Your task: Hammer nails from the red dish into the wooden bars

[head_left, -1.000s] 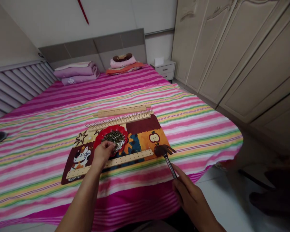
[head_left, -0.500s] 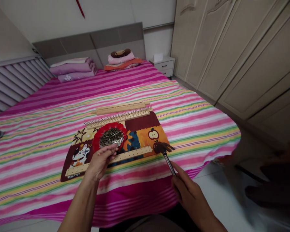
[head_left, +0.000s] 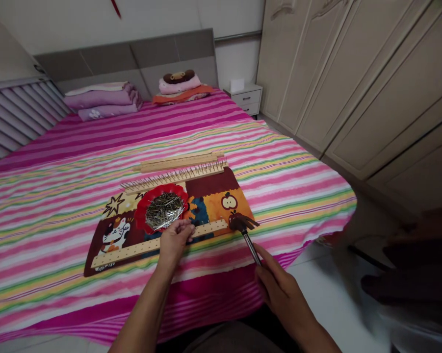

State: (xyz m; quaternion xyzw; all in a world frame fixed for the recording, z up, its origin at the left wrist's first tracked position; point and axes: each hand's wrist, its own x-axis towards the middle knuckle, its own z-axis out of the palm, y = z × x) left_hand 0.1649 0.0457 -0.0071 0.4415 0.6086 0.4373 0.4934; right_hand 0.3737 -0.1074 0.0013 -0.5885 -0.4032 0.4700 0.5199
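My left hand [head_left: 176,239] is closed in a pinch just right of the bowl's near edge, over a pale wooden strip with rows of holes [head_left: 127,252]. It holds a nail from the bowl, mostly hidden by the fingertips. The red scalloped bowl [head_left: 140,214] is full of loose metal nails [head_left: 164,211]. My right hand [head_left: 279,284] is wrapped round the shaft of a claw hammer [head_left: 248,240]; the dark head hovers by the strip's right end. Behind the bowl lies another wooden strip [head_left: 176,176] with many nails standing in it.
A patterned mat [head_left: 209,184] lies under the bowl and strips on a striped bedspread [head_left: 290,176]. More wooden strips [head_left: 178,162] lie behind. Folded bedding [head_left: 103,100] rests near the headboard. Wardrobes [head_left: 338,73] and a small nightstand [head_left: 246,98] stand to the right.
My left hand has come out of the nail bowl and moved right, over the near wooden strip. My right hand keeps its hold on the hammer. The view has shifted slightly.
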